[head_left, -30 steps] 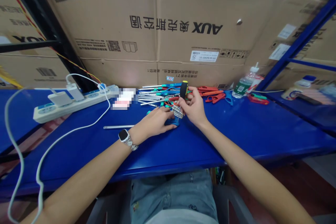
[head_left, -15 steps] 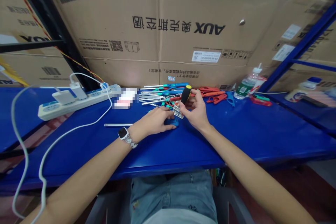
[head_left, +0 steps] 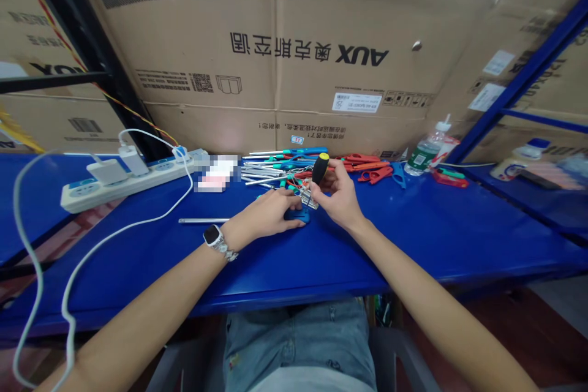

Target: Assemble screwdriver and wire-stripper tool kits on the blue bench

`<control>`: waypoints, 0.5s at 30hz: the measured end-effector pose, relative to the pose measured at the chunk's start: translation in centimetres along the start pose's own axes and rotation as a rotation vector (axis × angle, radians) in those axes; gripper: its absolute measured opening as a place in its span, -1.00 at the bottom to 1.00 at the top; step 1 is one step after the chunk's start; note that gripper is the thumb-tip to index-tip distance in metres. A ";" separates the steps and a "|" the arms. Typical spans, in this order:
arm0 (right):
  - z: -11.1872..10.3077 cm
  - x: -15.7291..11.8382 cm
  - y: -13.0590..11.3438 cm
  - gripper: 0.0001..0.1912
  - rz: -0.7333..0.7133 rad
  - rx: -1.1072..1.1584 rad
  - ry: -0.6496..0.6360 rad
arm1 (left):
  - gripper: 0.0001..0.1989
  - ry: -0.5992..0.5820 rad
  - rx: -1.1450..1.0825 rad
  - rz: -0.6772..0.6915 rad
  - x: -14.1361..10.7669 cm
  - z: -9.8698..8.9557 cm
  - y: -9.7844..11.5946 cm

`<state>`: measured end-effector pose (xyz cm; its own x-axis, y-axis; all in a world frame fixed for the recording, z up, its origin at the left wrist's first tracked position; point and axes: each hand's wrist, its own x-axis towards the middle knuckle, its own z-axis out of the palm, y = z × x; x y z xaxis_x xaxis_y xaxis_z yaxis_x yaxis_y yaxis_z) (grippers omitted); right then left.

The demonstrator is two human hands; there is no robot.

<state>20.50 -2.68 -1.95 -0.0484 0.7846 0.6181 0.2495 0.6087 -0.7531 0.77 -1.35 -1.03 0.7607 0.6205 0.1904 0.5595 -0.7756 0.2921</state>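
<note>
My left hand [head_left: 278, 211] is closed over a blue handle [head_left: 301, 216] on the blue table. To its left a thin metal rod [head_left: 202, 220] comes out from under the hand; whether the two are joined is hidden. My right hand [head_left: 337, 193] grips a screwdriver [head_left: 320, 168] by its black and yellow handle, tilted with the tip end down. Just below that grip, small metal parts and thin wires [head_left: 307, 197] show above the blue handle. The screwdriver's tip cannot be made out.
Behind my hands lies a pile of metal-shafted tools [head_left: 264, 168], with red-orange clamp-like pieces [head_left: 374, 173] to its right. A bottle [head_left: 421, 153] stands at the back right. A power strip [head_left: 82, 193] with white cables lies left. A large cardboard box [head_left: 275, 86] rises behind the table.
The whole view has shifted slightly to the left. Both hands keep nearly the same place and hold, with the screwdriver still in my right hand.
</note>
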 end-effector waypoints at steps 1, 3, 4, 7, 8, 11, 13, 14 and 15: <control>0.0 0.0 -0.1 -0.59 -0.008 -0.023 -0.002 | -0.72 0.001 0.003 0.001 0.0 0.0 0.0; -0.1 -0.1 -0.2 -0.58 -0.024 -0.054 -0.017 | -0.72 0.006 0.006 0.004 0.0 -0.1 0.1; -0.2 -0.1 -0.3 -0.58 -0.026 -0.058 -0.027 | -0.73 0.007 0.008 0.005 0.0 -0.1 0.2; -0.2 -0.2 -0.2 -0.59 -0.007 -0.029 0.003 | -0.74 0.002 0.026 0.000 0.0 -0.2 0.3; -0.2 -0.1 -0.2 -0.59 -0.001 -0.014 0.030 | -0.74 0.000 0.031 -0.006 0.0 -0.3 0.4; -0.1 -0.1 -0.1 -0.58 0.002 0.027 0.069 | -0.73 -0.004 0.034 -0.010 0.0 -0.4 0.5; 0.0 -0.1 0.1 -0.59 -0.003 0.033 0.034 | -0.74 -0.003 0.029 -0.005 0.1 -0.4 0.4; 0.1 -0.2 0.1 -0.59 -0.008 0.031 0.016 | -0.74 -0.003 0.026 -0.004 0.1 -0.3 0.4; 0.1 -0.2 0.2 -0.59 -0.009 0.027 0.002 | -0.75 -0.003 0.022 -0.005 0.1 -0.3 0.4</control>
<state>20.45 -2.71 -2.23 -0.0487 0.7788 0.6254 0.2226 0.6188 -0.7533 0.93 -1.56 -0.61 0.7587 0.6242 0.1864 0.5705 -0.7748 0.2725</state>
